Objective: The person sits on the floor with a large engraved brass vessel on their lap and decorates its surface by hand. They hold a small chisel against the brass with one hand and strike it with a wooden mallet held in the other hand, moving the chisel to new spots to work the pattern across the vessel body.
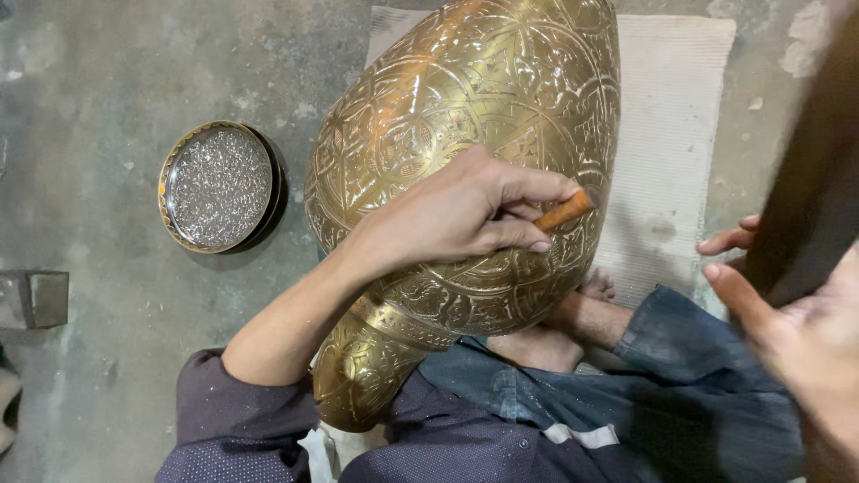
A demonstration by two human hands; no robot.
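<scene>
At frame edge: rt hand (796,331), blurred mallet (810,179).

Brass vessel (465,161) top cut by frame edge, dark mallet (805,179) blurred, cropped at right, chisel (565,211) tip hidden behind left hand (456,215).

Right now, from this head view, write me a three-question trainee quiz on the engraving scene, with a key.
1. True or false: the left hand presses a thin orange-handled tool against the engraved brass vessel.
2. What does the right hand grip? A) a dark block B) a white cloth C) a metal bowl
3. Fill in: the round brass tray of glittering metal chips sits on the concrete floor to the ____ of the vessel in the picture.

Key: 1 true. 2 A, the dark block, raised at the right edge and blurred. 3 left.
</scene>
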